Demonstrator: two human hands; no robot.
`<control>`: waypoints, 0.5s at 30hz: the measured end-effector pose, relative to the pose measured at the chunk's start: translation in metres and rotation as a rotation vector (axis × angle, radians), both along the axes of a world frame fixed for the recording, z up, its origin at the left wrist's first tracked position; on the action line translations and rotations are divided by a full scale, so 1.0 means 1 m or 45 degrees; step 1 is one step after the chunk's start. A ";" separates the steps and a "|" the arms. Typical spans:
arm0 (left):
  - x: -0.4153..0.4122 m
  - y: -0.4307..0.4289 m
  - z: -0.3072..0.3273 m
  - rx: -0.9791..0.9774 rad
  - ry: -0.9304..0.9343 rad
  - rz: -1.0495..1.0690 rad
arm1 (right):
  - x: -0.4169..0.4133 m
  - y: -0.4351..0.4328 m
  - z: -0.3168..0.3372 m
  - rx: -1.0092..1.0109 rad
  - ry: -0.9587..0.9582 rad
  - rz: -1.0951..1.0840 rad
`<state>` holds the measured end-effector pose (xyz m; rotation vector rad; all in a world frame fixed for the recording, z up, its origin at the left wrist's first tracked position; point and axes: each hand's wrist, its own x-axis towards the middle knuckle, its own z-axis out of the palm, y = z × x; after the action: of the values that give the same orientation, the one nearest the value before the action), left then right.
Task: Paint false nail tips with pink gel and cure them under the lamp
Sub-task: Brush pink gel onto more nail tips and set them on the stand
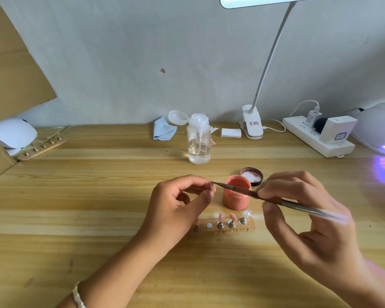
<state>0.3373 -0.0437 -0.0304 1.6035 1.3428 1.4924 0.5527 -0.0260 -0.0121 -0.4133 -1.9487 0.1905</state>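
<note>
The left grip (pixel 178 203) pinches a nail tip (pixel 213 187) at 9 o'clock of the open gel jar (pixel 237 196). The right grip (pixel 309 218) holds the brush (pixel 242 190), its bristles at the tip. Brace both wrists on the table (pixel 98 196) and lay thin, even strokes. The lit curing lamp (pixel 382 134) sits at 2 o'clock.

Wooden table (pixel 98 196). Centre: nail stand (pixel 229 228), gel jar (pixel 237 197) behind it, lid (pixel 252 175) beyond. Rear: bottle (pixel 198 143), cloth (pixel 163 132), pads (pixel 231 132), clip lamp (pixel 251 124), power strip (pixel 316 138), curing lamp (pixel 378 127) far right.
</note>
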 end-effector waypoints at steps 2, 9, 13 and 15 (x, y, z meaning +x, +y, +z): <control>0.000 0.000 0.000 -0.008 -0.011 0.009 | 0.001 0.000 0.000 0.012 -0.008 0.011; -0.002 0.000 0.000 -0.012 -0.035 0.000 | 0.005 -0.001 0.000 -0.041 0.097 0.065; -0.002 0.001 -0.001 -0.007 -0.017 -0.021 | 0.003 0.001 0.000 -0.058 0.063 -0.018; -0.002 0.001 -0.002 -0.012 -0.033 -0.026 | 0.002 0.001 0.000 -0.048 0.037 -0.004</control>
<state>0.3351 -0.0432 -0.0319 1.5819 1.3134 1.4877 0.5544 -0.0247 -0.0126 -0.4366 -1.9186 0.2302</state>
